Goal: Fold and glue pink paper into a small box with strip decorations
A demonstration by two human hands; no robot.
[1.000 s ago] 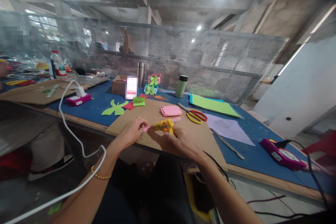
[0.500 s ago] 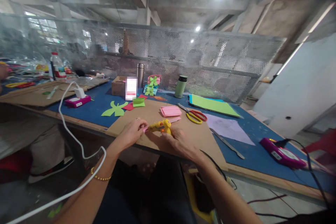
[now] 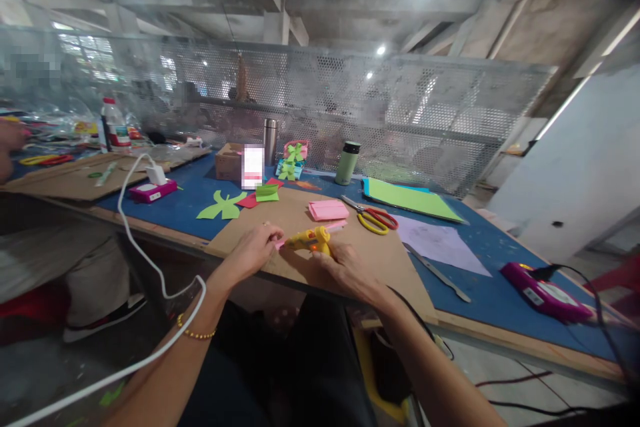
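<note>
My right hand [image 3: 347, 271] is wrapped round a yellow hot glue gun [image 3: 307, 239], whose nozzle points left. An orange light glows on the gun's side. Pinched in the fingers of my left hand [image 3: 257, 245] is a small pink paper piece [image 3: 280, 245], right at the nozzle tip; most of it is hidden by the fingers. Both hands are over the front part of a brown cardboard sheet [image 3: 390, 273]. Just beyond the gun lies a folded pink paper stack [image 3: 328, 210], with scissors [image 3: 373, 217] with red and yellow handles to its right.
Green leaf-shaped paper [image 3: 220, 205] and a green folded paper [image 3: 267, 193] lie at the left. A green tumbler [image 3: 347, 163] and a steel flask [image 3: 270, 141] stand behind. Rightward are purple paper [image 3: 440, 243], a metal blade tool [image 3: 440, 273] and a purple power strip [image 3: 545, 291]. A white cable [image 3: 160, 273] crosses my left forearm.
The view has shifted slightly, so the whole scene sits a little further right. Both hands keep their hold, with the glue gun's nozzle still at the pink paper piece.
</note>
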